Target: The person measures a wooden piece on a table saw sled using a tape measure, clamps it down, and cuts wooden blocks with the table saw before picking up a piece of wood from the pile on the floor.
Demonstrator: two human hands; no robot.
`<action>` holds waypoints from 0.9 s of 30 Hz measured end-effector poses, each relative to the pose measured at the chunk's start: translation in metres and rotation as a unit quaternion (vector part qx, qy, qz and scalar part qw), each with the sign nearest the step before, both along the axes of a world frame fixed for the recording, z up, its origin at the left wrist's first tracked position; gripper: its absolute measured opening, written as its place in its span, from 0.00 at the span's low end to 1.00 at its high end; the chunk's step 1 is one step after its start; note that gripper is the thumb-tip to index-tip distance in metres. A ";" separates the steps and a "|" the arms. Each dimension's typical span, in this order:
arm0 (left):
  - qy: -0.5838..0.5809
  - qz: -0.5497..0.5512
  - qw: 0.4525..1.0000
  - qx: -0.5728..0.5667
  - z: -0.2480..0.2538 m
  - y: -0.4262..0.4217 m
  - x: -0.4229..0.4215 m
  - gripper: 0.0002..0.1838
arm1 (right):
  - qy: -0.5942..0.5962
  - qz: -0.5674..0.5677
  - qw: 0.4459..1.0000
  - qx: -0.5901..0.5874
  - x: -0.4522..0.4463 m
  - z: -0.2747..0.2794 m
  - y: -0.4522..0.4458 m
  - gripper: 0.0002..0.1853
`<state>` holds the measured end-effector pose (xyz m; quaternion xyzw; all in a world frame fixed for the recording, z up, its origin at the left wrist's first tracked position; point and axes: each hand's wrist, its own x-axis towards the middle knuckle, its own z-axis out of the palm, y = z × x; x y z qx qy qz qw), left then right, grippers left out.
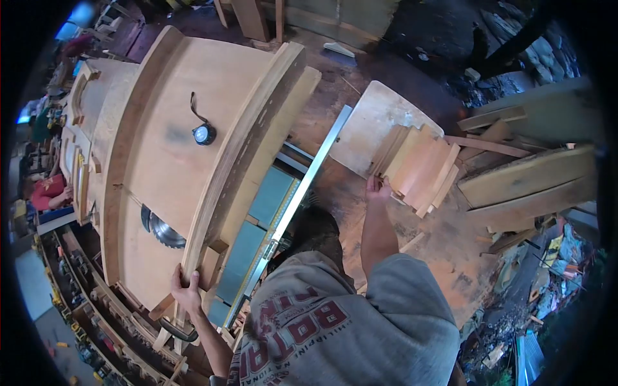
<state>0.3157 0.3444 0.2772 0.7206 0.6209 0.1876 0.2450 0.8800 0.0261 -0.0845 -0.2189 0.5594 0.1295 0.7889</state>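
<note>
My left hand (187, 293) grips the near end of a long wooden rail (222, 170) on a plywood saw sled (168, 77). A small wood block (210, 269) sits against the rail beside my thumb. The round saw blade (166, 234) shows through the sled, a short way from that hand. My right hand (378, 188) reaches out to a stack of wooden boards (421, 164), its fingers closed at the edge of one board. The stack rests on a pale panel (360, 122). A wristwatch (204, 134) lies on the sled.
A metal guide rail (309, 180) runs along the saw table's edge (267, 199), close to my body. Larger planks (528, 177) lean at the right. A person in red (48, 193) is at the far left, near a rack of tools (96, 309).
</note>
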 end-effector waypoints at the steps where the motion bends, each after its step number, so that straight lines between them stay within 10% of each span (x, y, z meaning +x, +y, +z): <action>1: 0.000 0.003 1.000 0.008 0.003 0.000 0.003 0.34 | -0.021 0.000 1.000 -0.022 0.002 -0.003 0.005 0.25; 12: -0.003 0.020 1.000 -0.005 0.015 -0.009 0.019 0.34 | -0.050 0.020 0.997 -0.061 0.010 0.018 0.010 0.17; 16: -0.006 0.011 0.999 0.035 0.003 -0.011 0.014 0.33 | -0.382 0.159 0.890 0.190 0.008 0.021 -0.021 0.08; 18: 0.028 0.012 0.996 0.085 0.008 -0.018 0.019 0.33 | -0.446 0.307 0.809 0.228 0.018 0.116 -0.017 0.08; 20: 0.052 -0.027 0.983 0.176 0.005 -0.018 0.019 0.33 | -0.408 0.347 0.836 -0.118 0.024 0.190 -0.001 0.13; 22: 0.038 -0.019 0.983 0.179 0.005 -0.019 0.019 0.32 | -0.494 0.367 0.764 -0.196 0.009 0.305 0.043 0.19; 27: 0.025 -0.016 0.982 0.187 0.016 -0.021 0.020 0.32 | -0.717 0.369 0.585 -0.084 -0.031 0.447 0.172 0.24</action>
